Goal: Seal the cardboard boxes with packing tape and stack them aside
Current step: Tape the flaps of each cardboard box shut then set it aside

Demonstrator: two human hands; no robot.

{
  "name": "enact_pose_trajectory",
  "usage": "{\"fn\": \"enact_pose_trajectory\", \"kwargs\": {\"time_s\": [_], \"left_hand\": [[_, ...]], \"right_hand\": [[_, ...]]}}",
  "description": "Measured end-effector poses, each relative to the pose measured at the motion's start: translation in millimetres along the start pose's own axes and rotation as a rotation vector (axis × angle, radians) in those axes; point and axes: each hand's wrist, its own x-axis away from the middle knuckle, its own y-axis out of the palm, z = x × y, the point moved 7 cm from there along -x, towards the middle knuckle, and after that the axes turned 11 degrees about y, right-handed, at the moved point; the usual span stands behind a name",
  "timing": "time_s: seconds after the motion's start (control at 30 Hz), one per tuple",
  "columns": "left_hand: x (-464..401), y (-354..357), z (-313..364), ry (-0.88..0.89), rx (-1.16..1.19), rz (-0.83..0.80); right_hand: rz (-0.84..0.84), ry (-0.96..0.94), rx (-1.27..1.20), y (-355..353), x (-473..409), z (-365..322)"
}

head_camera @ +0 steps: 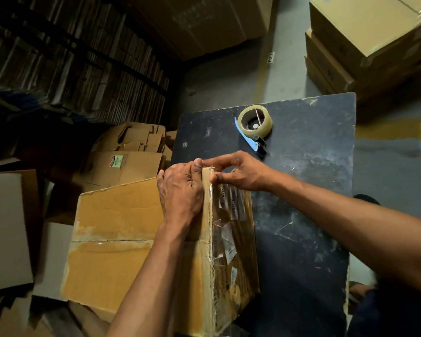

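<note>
Two hands meet at the far top corner of our box, which stands on the left part of the dark bench and hangs past its left edge. Leftmost, flattened cartons lie heaped on the floor beside the bench, with a wall of stacked sheets behind them. Our left hand lies on the box top along its right edge, fingers curled, thumb pressed on the corner. Clear tape runs down the box's right side over some labels. Our right hand reaches in from the right and pinches the same corner between thumb and forefinger; we cannot tell whether it grips tape or only cardboard. Farther back on the bench, well apart from the hands, the dispenser lies on its side with a clear roll and a blue blade guard. Right of the bench, closed boxes sit stacked on the floor.
</note>
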Motion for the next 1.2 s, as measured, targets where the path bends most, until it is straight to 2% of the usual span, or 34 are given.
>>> {"fn": "enact_pose_trajectory", "kwargs": {"time_s": [0.07, 0.27, 0.47, 0.77, 0.9, 1.0, 1.13, 1.2], "left_hand": [[0.1, 0.4, -0.5, -0.001, -0.002, 0.002], [-1.3, 1.1, -1.6, 0.007, -0.010, 0.019], [-1.4, 5.2, -4.7, 0.008, -0.003, 0.003], [-1.4, 3.6, -3.9, 0.010, -0.011, 0.006], [-1.0, 4.1, -3.2, 0.006, 0.002, 0.000], [2.3, 2.1, -2.2, 0.020, 0.035, 0.008], [14.8, -11.9, -8.6, 0.012, 0.251, 0.144], [28.5, -27.3, -3.6, 0.013, 0.316, 0.239]], "right_hand": [[-0.017, 0.038, -0.004, -0.1, 1.0, 21.9], [-0.043, 0.114, 0.258, -21.7, 11.9, 48.2], [0.013, -0.061, 0.203, 1.7, 6.2, 0.3], [-0.041, -0.059, 0.465, -7.8, 16.1, 15.8], [0.035, -0.235, 0.396, 15.4, 28.6, -14.6], [0.077, -0.284, 0.425, 31.7, 28.9, -17.4], [0.065, -0.202, 0.512, 19.9, 33.1, 0.7], [0.100, -0.225, 0.585, 12.6, 41.6, 4.9]]}}
